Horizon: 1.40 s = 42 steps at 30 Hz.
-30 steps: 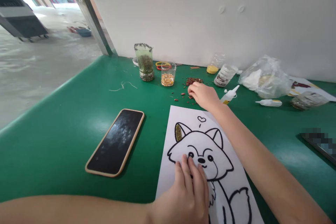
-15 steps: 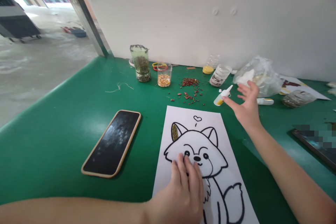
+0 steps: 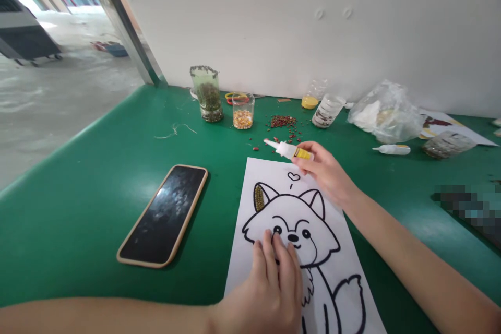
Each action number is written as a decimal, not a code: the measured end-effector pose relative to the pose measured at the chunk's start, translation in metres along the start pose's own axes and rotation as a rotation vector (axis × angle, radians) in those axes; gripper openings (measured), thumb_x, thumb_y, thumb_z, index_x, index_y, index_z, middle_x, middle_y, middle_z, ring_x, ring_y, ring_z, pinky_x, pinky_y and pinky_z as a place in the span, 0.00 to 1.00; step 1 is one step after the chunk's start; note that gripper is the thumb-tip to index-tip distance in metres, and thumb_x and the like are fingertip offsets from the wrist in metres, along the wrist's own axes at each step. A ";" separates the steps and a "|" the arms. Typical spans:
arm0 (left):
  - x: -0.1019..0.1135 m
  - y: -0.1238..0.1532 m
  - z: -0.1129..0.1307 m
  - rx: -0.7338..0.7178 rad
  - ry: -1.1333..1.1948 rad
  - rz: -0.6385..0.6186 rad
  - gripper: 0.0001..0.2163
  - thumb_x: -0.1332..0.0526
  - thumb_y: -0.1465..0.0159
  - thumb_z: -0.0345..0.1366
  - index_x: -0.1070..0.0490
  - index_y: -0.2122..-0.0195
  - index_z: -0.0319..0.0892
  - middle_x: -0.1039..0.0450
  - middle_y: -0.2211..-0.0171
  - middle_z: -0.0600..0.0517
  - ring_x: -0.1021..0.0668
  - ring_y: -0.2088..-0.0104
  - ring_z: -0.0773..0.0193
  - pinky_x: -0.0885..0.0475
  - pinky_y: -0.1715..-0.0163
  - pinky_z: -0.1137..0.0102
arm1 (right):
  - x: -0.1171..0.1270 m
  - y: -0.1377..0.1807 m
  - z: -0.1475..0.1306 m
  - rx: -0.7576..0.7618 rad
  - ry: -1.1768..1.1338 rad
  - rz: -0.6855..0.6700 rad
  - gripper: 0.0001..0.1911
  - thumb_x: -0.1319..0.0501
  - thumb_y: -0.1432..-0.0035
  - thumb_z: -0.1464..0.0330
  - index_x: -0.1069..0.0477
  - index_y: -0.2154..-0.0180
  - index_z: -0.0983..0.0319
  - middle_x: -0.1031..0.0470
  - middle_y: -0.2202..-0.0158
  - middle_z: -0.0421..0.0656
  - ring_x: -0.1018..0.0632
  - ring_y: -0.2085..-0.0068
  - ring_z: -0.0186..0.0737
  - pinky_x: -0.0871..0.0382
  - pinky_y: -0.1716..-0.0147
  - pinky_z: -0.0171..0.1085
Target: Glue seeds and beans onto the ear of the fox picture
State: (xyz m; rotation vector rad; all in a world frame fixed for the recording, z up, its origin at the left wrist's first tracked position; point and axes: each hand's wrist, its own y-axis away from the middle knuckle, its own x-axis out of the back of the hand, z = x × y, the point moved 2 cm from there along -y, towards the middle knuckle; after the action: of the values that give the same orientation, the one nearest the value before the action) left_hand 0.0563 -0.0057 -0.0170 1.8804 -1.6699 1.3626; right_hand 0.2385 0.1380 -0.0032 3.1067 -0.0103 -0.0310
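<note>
My left hand [image 3: 270, 282] lies flat, fingers stretched, on a white sheet [image 3: 239, 266] with a black outline drawing of a fox [image 3: 324, 229]. The fox's left-side ear has its outer strip filled with small greenish-brown seeds [image 3: 259, 198]. Above the top edge of the sheet, my right hand [image 3: 323, 167] grips a small white glue bottle [image 3: 288, 150] with a yellow label. The bottle is tilted, its pointed nozzle aimed left. Behind it lie loose red beans [image 3: 284, 121] on the green table.
A phone [image 3: 164, 214] lies left of the sheet. Along the wall stand a green cup of seeds [image 3: 209, 96], a cup of corn kernels [image 3: 243, 117], a tipped clear cup [image 3: 327, 112] and a plastic bag [image 3: 387, 115]. A second glue bottle [image 3: 392, 150] lies at right.
My right hand has picked up the glue bottle from the table and carried it left, over the top of the sheet. The left hand has stayed on the paper.
</note>
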 end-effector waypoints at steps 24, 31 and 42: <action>-0.001 0.000 0.001 -0.017 -0.027 0.011 0.19 0.53 0.39 0.32 0.31 0.52 0.27 0.25 0.61 0.37 0.21 0.61 0.46 0.24 0.68 0.60 | -0.034 -0.012 -0.002 -0.088 -0.441 -0.298 0.12 0.34 0.49 0.64 0.31 0.62 0.58 0.26 0.61 0.40 0.31 0.73 0.28 0.39 0.78 0.31; -0.002 0.000 0.001 -0.001 -0.006 -0.010 0.20 0.54 0.39 0.32 0.31 0.52 0.27 0.25 0.60 0.37 0.21 0.61 0.46 0.25 0.67 0.59 | -0.038 -0.016 0.014 -0.094 -0.416 -0.256 0.17 0.32 0.55 0.55 0.27 0.65 0.58 0.26 0.67 0.40 0.28 0.67 0.34 0.34 0.69 0.34; -0.002 0.000 0.001 0.005 0.004 -0.012 0.20 0.54 0.38 0.32 0.32 0.51 0.26 0.25 0.60 0.36 0.21 0.61 0.45 0.27 0.66 0.57 | -0.045 -0.020 0.021 -0.169 -0.332 -0.155 0.17 0.30 0.58 0.59 0.29 0.66 0.59 0.28 0.71 0.39 0.27 0.68 0.34 0.32 0.66 0.35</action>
State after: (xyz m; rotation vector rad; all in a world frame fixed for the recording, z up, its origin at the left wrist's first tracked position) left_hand 0.0573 -0.0056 -0.0188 1.8860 -1.6526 1.3666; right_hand 0.1930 0.1577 -0.0238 2.8874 0.2117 -0.5212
